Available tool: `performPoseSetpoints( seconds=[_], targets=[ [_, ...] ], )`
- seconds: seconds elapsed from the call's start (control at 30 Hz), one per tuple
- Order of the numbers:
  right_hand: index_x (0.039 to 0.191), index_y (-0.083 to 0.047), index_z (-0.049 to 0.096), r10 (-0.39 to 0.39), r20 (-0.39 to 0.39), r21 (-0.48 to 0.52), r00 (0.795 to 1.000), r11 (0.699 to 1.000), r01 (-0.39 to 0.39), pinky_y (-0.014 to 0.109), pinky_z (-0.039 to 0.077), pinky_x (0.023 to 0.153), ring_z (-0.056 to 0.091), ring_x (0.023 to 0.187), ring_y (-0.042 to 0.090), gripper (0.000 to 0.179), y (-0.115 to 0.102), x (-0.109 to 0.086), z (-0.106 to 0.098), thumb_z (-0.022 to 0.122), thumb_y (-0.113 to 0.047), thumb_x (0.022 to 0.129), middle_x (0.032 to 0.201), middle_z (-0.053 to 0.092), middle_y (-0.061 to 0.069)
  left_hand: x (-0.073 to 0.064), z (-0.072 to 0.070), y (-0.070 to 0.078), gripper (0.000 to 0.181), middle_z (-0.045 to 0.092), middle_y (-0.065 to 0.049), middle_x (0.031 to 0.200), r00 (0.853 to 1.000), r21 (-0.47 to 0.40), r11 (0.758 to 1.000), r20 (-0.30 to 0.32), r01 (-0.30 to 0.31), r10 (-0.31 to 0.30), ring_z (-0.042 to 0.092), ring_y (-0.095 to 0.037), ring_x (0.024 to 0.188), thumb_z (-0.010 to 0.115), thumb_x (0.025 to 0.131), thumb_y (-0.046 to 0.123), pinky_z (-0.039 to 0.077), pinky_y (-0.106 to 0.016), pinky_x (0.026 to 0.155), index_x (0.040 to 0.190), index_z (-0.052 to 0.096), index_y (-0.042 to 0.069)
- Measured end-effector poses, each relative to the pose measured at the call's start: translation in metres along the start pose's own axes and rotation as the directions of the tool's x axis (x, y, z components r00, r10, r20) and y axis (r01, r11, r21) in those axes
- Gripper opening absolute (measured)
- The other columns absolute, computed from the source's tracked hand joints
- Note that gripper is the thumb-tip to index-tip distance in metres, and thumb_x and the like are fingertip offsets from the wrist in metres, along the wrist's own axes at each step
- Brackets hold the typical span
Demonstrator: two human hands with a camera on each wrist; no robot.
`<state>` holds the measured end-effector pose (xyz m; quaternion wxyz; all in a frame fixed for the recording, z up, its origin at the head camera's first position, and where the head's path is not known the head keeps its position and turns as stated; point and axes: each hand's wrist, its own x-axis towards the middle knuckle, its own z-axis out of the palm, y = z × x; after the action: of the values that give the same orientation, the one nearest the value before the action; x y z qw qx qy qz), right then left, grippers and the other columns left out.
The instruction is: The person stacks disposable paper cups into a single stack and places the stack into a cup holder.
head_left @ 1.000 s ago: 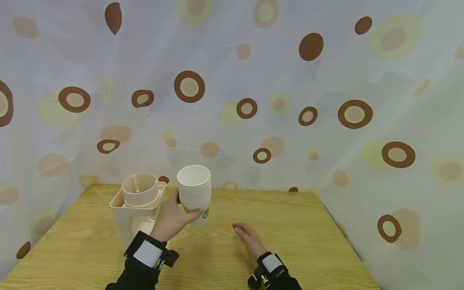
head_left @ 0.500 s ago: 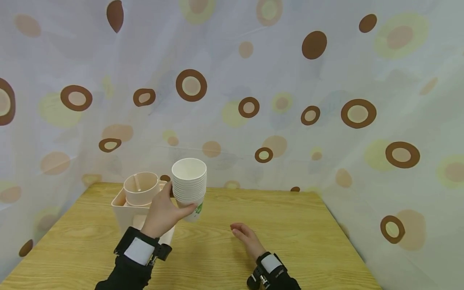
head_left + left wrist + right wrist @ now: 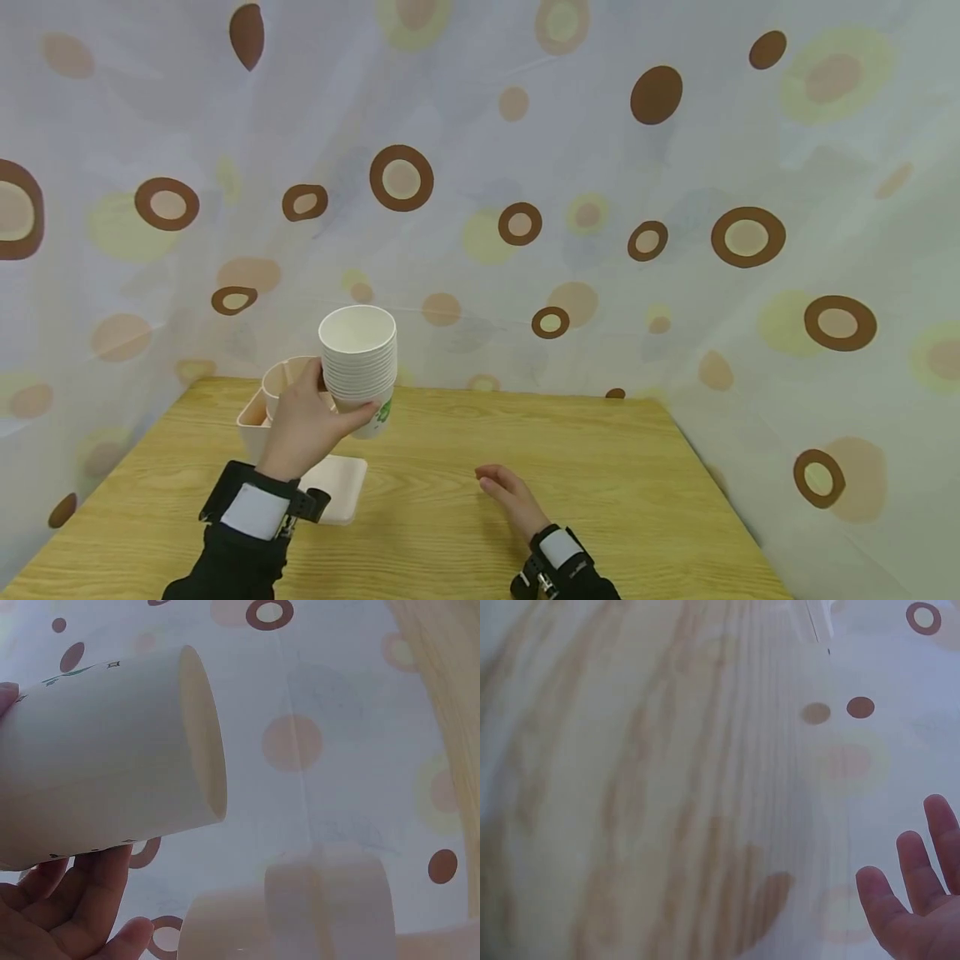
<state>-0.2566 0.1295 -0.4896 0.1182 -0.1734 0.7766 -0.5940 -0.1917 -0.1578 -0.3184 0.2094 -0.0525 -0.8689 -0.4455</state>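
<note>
In the head view my left hand grips a stack of white paper cups by its lower part, thumb across the front. The stack is upright, mouths up, held above the table, with a green print low on its side. The left wrist view shows the cup wall with fingers curled beneath. Behind the left hand stands a cream plastic container with a round holder in its top, both partly hidden. My right hand is by the table with its fingers relaxed, holding nothing.
A flat cream tray-like base sticks out in front of the container. Under everything is a wood-grain table. A patterned curtain hangs along the table's back and sides.
My left hand has carried the cup stack left and upward, over the front of the container, covering more of the holder and revealing the base. The right hand stays about where it was.
</note>
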Motion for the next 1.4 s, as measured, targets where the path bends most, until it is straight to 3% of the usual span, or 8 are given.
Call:
performPoseSetpoints(
  seconds=[0.23,0.47,0.73,1.0,1.27,1.4],
  targets=[
    [0.128,0.012,0.044,-0.009,0.017,0.001,1.0,1.0,0.009,0.049,0.037,0.102,0.044,0.123,0.041,0.046,-0.001,0.001,0.0,0.043,-0.024,0.099,0.131,0.046,0.033,0.004,-0.019,0.003,0.072,0.052,-0.02,0.127,0.999,0.0,1.0,-0.022,0.03,-0.03,0.052,-0.036,0.116,0.077,0.076,0.026,0.042,-0.056,0.094,0.131,0.037,0.0],
    [0.129,0.013,0.042,0.009,0.027,0.009,1.0,1.0,-0.009,0.051,0.035,0.103,0.042,0.125,0.043,0.048,0.0,-0.001,-0.003,0.041,-0.025,0.1,0.133,0.044,0.033,0.014,-0.038,0.0,0.073,0.053,-0.024,0.126,0.992,0.056,0.998,-0.123,0.0,0.006,0.053,-0.04,0.114,0.078,0.075,0.025,0.043,-0.058,0.09,0.129,0.038,-0.002],
    [0.128,0.012,0.045,0.006,0.008,0.006,1.0,1.0,-0.006,0.051,0.035,0.103,0.044,0.124,0.041,0.045,0.0,-0.002,-0.005,0.042,-0.023,0.099,0.131,0.046,0.032,0.023,-0.047,-0.009,0.073,0.05,-0.024,0.129,0.975,0.023,0.999,-0.222,0.034,-0.028,0.05,-0.04,0.116,0.077,0.075,0.022,0.041,-0.059,0.092,0.132,0.036,-0.001],
    [0.125,0.014,0.046,-0.023,-0.003,0.002,1.0,1.0,0.023,0.043,0.037,0.101,0.045,0.123,0.04,0.041,-0.002,-0.001,-0.006,0.042,-0.018,0.099,0.13,0.047,0.033,0.028,-0.047,-0.026,0.079,0.046,-0.026,0.134,0.976,0.004,0.995,-0.193,0.099,-0.097,0.047,-0.044,0.12,0.075,0.077,0.026,0.04,-0.062,0.094,0.136,0.03,-0.001],
    [0.127,0.013,0.045,-0.029,0.019,0.002,0.999,1.0,0.029,0.049,0.036,0.103,0.044,0.122,0.042,0.045,-0.002,0.0,-0.006,0.041,-0.023,0.1,0.13,0.046,0.033,0.028,-0.048,-0.031,0.082,0.044,-0.029,0.134,0.98,0.046,0.992,-0.167,0.115,-0.106,0.046,-0.048,0.12,0.075,0.078,0.029,0.039,-0.064,0.093,0.137,0.028,-0.003],
    [0.127,0.012,0.045,-0.021,0.025,0.016,0.999,1.0,0.021,0.048,0.035,0.103,0.043,0.123,0.042,0.045,0.0,0.001,-0.006,0.042,-0.023,0.099,0.13,0.046,0.033,0.027,-0.046,-0.035,0.084,0.044,-0.03,0.133,0.979,0.071,0.985,-0.148,0.154,-0.143,0.046,-0.047,0.119,0.075,0.077,0.033,0.039,-0.062,0.095,0.136,0.029,-0.005]
  ],
)
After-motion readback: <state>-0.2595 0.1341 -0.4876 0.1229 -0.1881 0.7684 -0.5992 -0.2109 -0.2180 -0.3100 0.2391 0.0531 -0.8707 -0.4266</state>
